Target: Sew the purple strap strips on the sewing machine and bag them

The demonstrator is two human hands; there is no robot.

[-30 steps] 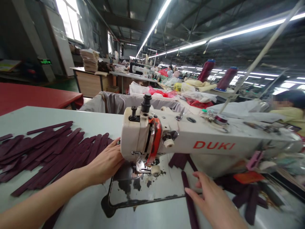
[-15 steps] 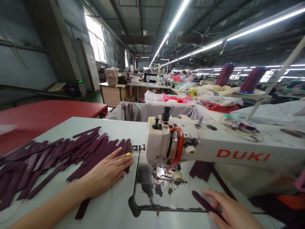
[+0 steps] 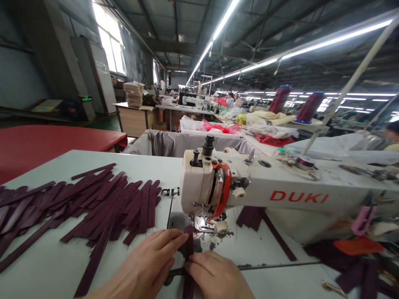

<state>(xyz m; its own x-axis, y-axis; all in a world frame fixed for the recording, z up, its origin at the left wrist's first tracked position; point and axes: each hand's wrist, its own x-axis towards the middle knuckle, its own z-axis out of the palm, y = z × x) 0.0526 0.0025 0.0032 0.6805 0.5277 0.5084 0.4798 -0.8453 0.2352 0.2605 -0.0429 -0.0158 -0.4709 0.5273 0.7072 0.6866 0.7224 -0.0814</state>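
Observation:
A narrow maroon strip (image 3: pixel 189 246) lies lengthwise in front of me, its far end by the presser foot (image 3: pixel 205 226) of the sewing machine (image 3: pixel 249 178). My right hand (image 3: pixel 220 274) grips the strip from its right side, fingers bent over it and thumb hidden. Flat on the left is my left hand (image 3: pixel 149 259), fingers stretched forward, the foremost fingertip touching the strip's left edge. A heap of similar maroon strips (image 3: pixel 93 203) covers the table left of the machine. Several more strips (image 3: pixel 249 216) rest behind the needle area, under the machine arm.
At the right lie pink-handled snips (image 3: pixel 363 218), an orange piece (image 3: pixel 358 246) and more dark strips (image 3: pixel 358 274). A red-topped table (image 3: pixel 62 141) adjoins on the left. Behind the machine hangs a grey cloth bin (image 3: pixel 174 141); thread cones (image 3: pixel 308 108) stand at the back right.
My left hand has moved right from the strip heap to the machine. My right hand has brought a strip leftward to the presser foot. The view has shifted right.

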